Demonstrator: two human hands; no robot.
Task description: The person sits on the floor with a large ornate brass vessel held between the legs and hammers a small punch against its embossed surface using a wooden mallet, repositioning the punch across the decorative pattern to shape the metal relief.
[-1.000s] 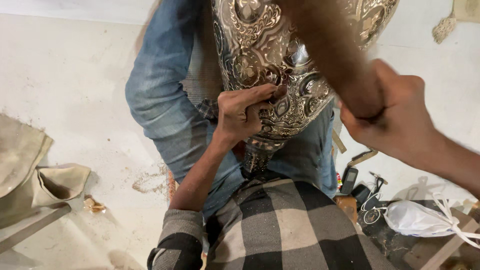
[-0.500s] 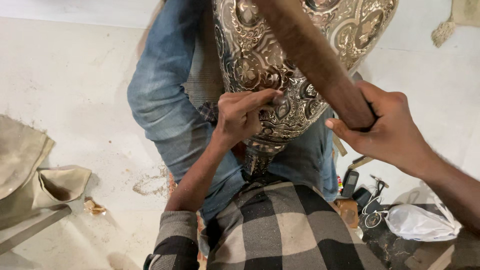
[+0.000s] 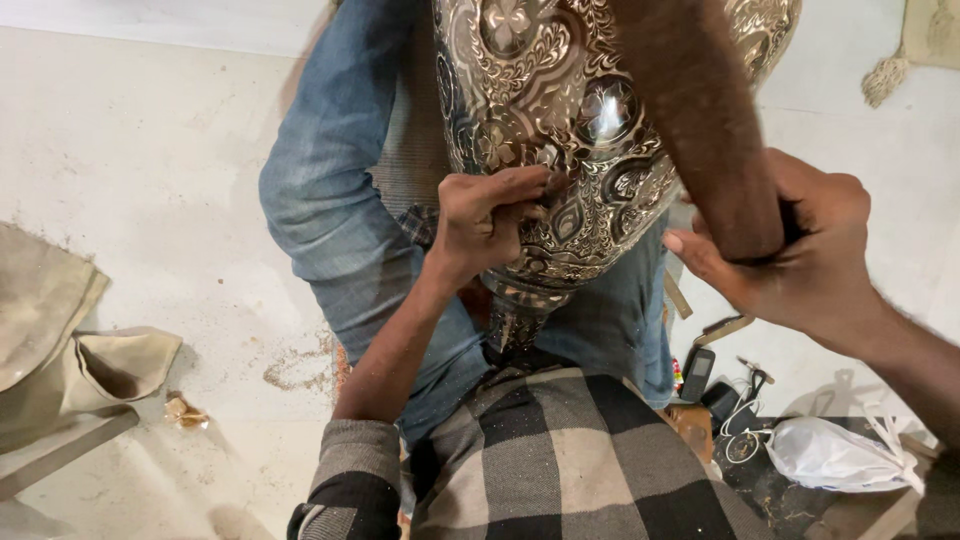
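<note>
The engraved metal vase (image 3: pixel 570 130) rests across denim-clad legs (image 3: pixel 330 200). The left hand (image 3: pixel 490 215) pinches a small tool against it; the right hand (image 3: pixel 800 250) wraps a wooden mallet handle (image 3: pixel 700 120). A plastic bag (image 3: pixel 830 455), phone (image 3: pixel 697 372) and cloth (image 3: pixel 60 330) lie on the pale floor (image 3: pixel 150 150).

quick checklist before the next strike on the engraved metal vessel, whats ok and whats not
1. Left hand steadies the engraved metal vessel, fingertips pinched against its surface: ok.
2. Whether a chisel or punch sits in those fingertips: cannot tell, too small to see.
3. Right hand wrapped around the end of the wooden mallet handle: ok.
4. Mallet head: cannot tell, out of view.
5. Vessel braced between the legs in blue jeans: ok.
6. Left fingers lie close to the work point: not ok, likely at risk from a stray blow.
</note>
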